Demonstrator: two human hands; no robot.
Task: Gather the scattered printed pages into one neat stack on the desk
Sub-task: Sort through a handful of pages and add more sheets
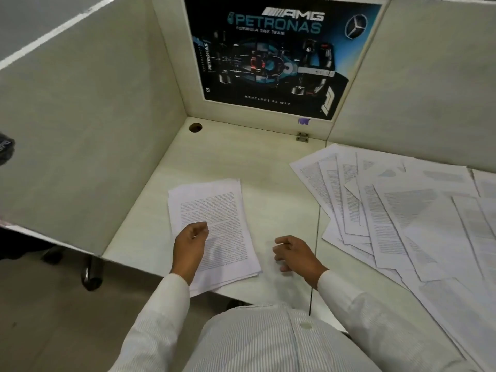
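Observation:
A small stack of printed pages (214, 210) lies on the pale desk (241, 157), slightly fanned at its near edge. My left hand (190, 245) hovers over the stack's near left part, fingers loosely curled, holding nothing. My right hand (292, 253) hangs over the bare desk just right of the stack, fingers relaxed and empty. Several scattered printed pages (402, 210) lie overlapping across the right side of the desk, reaching the right edge of view.
Cubicle walls stand on the left (94, 116) and at the back, where a dark racing-car poster (273, 55) hangs. A cable hole (195, 127) sits in the far left corner of the desk. A chair caster (92, 275) shows on the floor below the left wall.

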